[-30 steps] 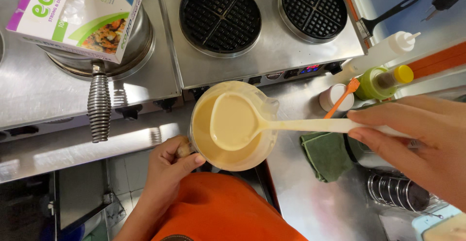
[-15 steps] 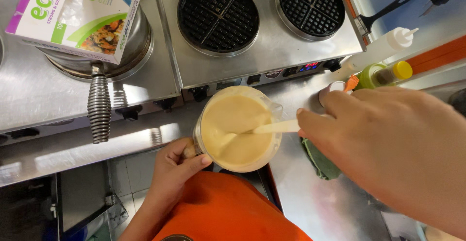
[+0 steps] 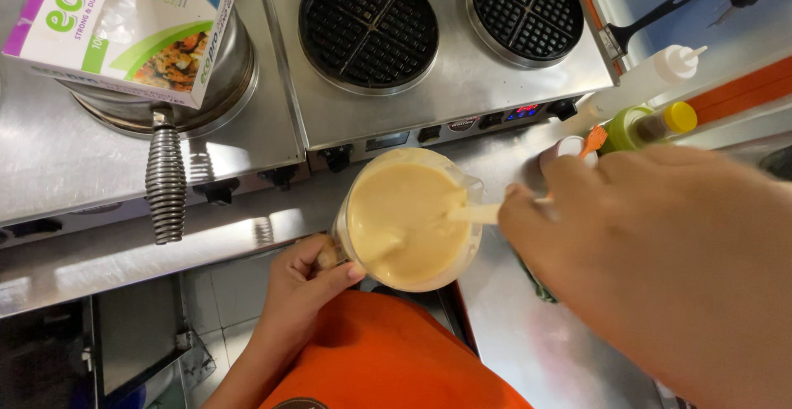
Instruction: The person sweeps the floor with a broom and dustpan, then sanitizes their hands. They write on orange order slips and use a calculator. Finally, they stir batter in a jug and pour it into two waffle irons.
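So, starting at nine o'clock: a white cardboard box with green and purple print sits on top of a closed round steel waffle iron with a coiled spring handle. Toward the middle, the left hand has its fingers clenched around the handle side of a clear plastic jug full of pale yellow batter, held just off the front edge of the steel desk. At twelve o'clock are two open black waffle grids. At three o'clock the right hand grips a pale ladle handle, bowl sunk in the batter. Behind it stand a white squeeze bottle and a green yellow-capped bottle.
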